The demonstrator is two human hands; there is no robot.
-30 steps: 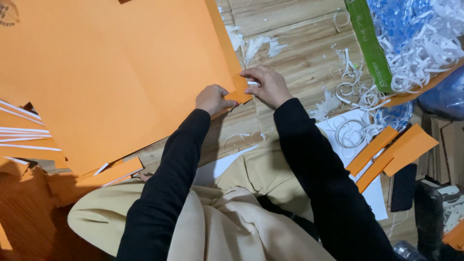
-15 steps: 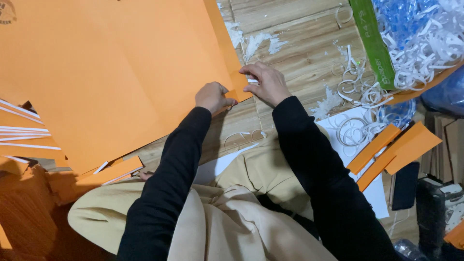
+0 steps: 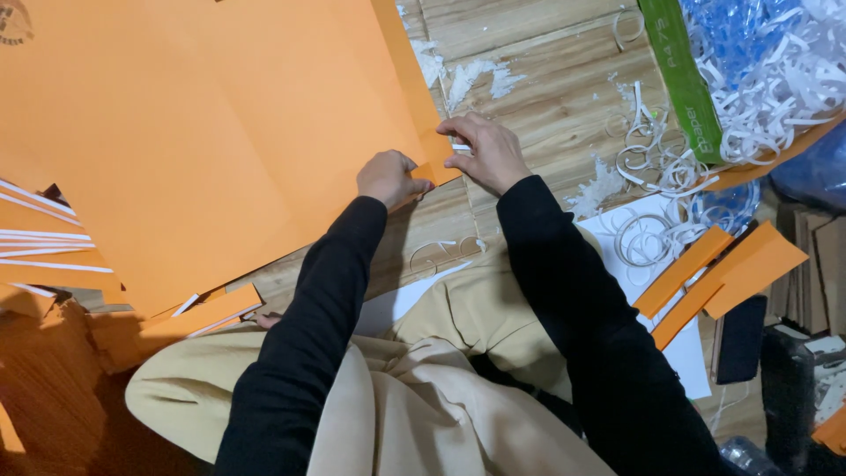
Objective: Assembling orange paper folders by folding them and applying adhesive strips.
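Two hands, left hand (image 3: 386, 176) and right hand (image 3: 483, 152), pinch the big orange sheet (image 3: 203, 132) at its corner; likely light, floppy, crease-prone, best gripped near edges.

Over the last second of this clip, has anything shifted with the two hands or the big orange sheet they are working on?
Barely anything. The left hand and right hand remain pinched on the lower right corner of the large orange paper sheet, where a thin white strip shows at the right fingertips. Nothing was picked up or released. The curled white paper trimmings and the cut orange strips lie as before.
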